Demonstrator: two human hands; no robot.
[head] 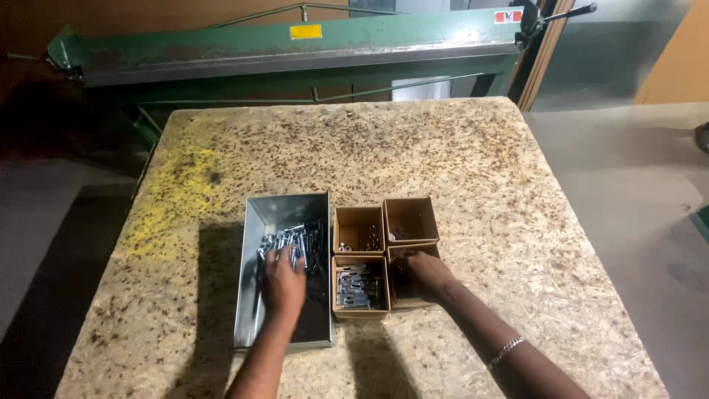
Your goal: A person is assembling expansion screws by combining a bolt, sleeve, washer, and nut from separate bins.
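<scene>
Left hand (284, 284) clenched among the bolts (292, 240) heaped in the metal tray (255, 310) on the bench (480, 162), right hand (428, 273) in the near-right cardboard box (413, 301), its grip hidden; sorting looks partly done

One view only, worn on the head, looking steeply down and forward over a chipboard table (458, 162). Close enough to take in both forearms, the left hand (284, 284) and right hand (428, 273) low in the centre. Table fills most of the picture; beyond its far edge, a green machine (295, 48) across the top, floor at both sides.
</scene>
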